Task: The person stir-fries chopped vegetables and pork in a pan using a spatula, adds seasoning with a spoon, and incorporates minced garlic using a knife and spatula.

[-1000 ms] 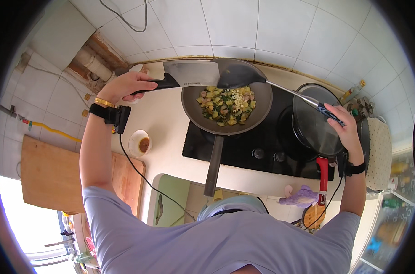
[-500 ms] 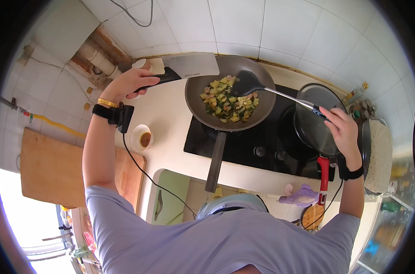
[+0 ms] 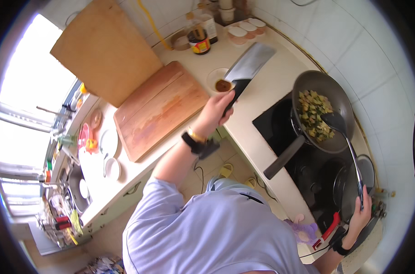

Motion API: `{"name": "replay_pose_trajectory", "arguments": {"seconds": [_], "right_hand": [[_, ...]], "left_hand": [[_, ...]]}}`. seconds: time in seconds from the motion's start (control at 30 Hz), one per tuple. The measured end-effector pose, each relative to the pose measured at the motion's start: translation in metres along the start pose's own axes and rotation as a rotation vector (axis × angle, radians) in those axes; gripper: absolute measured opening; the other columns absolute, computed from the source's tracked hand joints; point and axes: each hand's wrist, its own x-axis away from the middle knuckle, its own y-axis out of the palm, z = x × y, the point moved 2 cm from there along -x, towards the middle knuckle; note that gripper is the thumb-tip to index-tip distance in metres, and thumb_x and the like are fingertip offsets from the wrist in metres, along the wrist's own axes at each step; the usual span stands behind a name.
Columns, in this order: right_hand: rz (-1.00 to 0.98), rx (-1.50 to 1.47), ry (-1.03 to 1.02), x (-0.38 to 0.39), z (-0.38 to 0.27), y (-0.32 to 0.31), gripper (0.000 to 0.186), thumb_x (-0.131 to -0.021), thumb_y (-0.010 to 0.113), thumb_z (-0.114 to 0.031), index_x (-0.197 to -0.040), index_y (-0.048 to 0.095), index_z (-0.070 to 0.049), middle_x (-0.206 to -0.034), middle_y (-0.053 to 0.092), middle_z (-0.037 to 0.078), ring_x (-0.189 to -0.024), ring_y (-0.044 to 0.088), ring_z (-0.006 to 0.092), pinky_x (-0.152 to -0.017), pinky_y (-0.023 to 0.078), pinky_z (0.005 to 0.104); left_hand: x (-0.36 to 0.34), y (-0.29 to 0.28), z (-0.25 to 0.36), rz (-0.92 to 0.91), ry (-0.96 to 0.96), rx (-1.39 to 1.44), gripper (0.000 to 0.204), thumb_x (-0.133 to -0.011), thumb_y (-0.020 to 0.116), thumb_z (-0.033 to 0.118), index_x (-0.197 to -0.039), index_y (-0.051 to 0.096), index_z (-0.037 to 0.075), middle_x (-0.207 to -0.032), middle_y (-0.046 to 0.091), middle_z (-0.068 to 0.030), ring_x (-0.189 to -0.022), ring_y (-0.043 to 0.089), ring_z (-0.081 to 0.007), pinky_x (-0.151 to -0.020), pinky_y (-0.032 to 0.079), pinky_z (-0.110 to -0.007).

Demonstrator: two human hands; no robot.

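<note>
My left hand (image 3: 215, 112) is wrapped round the black handle of a cleaver (image 3: 251, 63), held up over the counter near a small bowl of brown sauce (image 3: 223, 85). Its broad blade points toward the far wall. In my right hand (image 3: 359, 214) is the long handle of a spatula (image 3: 337, 122); the black head rests in the frying pan (image 3: 342, 84) at the edge of the food. Chopped yellow and green vegetables (image 3: 314, 112) lie in the pan, which sits on the black cooktop (image 3: 303, 169) with its handle toward me.
Left of the cleaver lies a wooden cutting board (image 3: 164, 107), with a taller board (image 3: 104, 50) leaning behind it. Dark sauce bottles (image 3: 198, 40) and a carton of eggs (image 3: 246, 32) stand at the back. A lidded pot (image 3: 358, 176) with a red handle is beside the pan. The sink (image 3: 77, 187) is far left.
The view has swung left, bringing the cutting board and sink side into sight. My left hand has carried the cleaver away from over the pan's rim, toward the left counter. The spatula stays in the pan.
</note>
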Motion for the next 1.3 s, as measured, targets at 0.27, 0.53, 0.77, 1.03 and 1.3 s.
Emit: {"name": "replay_pose_trajectory", "arguments": {"seconds": [0.27, 0.53, 0.77, 1.03, 1.3], "right_hand": [[0.015, -0.041, -0.018, 0.006, -0.019, 0.02, 0.035, -0.089, 0.055, -0.004, -0.124, 0.057, -0.005, -0.106, 0.061, 0.014, -0.093, 0.058, 0.0233, -0.085, 0.045, 0.0317], [0.027, -0.055, 0.042, 0.009, -0.069, 0.013, 0.032, -0.089, 0.057, -0.006, -0.12, 0.059, -0.004, -0.109, 0.064, 0.015, -0.095, 0.062, 0.0228, -0.084, 0.046, 0.0305], [-0.015, 0.178, 0.143, -0.004, -0.129, -0.03, 0.03, -0.084, 0.062, -0.007, -0.114, 0.063, -0.009, -0.1, 0.066, 0.014, -0.089, 0.064, 0.0264, -0.08, 0.048, 0.03], [-0.071, 0.291, 0.061, -0.007, -0.156, -0.057, 0.03, -0.08, 0.065, -0.008, -0.11, 0.066, -0.013, -0.089, 0.065, 0.013, -0.072, 0.06, 0.0269, -0.064, 0.046, 0.0311], [0.046, 0.391, 0.013, -0.053, -0.119, 0.024, 0.026, -0.083, 0.064, -0.021, -0.109, 0.066, -0.018, -0.077, 0.06, 0.009, -0.07, 0.06, 0.0288, -0.061, 0.046, 0.0374]], "left_hand": [[0.061, -0.104, -0.116, 0.645, 0.019, 0.089, 0.035, -0.092, 0.056, 0.04, -0.083, 0.05, 0.006, -0.054, 0.044, 0.001, -0.035, 0.037, -0.0078, -0.032, 0.026, -0.023], [0.026, -0.169, -0.154, 0.87, 0.061, 0.151, 0.036, -0.09, 0.06, 0.039, -0.078, 0.047, 0.008, -0.052, 0.043, 0.0009, -0.033, 0.038, -0.0097, -0.031, 0.028, -0.025], [-0.004, -0.194, -0.168, 0.915, 0.164, 0.085, 0.035, -0.091, 0.059, 0.036, -0.099, 0.041, 0.007, -0.055, 0.044, -0.0012, -0.035, 0.039, -0.0102, -0.03, 0.028, -0.025], [-0.002, -0.185, -0.135, 0.683, -0.054, -0.501, 0.073, -0.089, 0.056, 0.037, -0.136, 0.019, -0.004, -0.057, 0.052, -0.0098, -0.034, 0.049, -0.0179, -0.029, 0.036, -0.028], [-0.002, -0.182, -0.154, 0.731, -0.16, -0.22, 0.068, -0.086, 0.063, 0.027, -0.132, 0.021, 0.002, -0.077, 0.054, -0.0134, -0.037, 0.046, -0.0154, -0.031, 0.038, -0.025]]}}
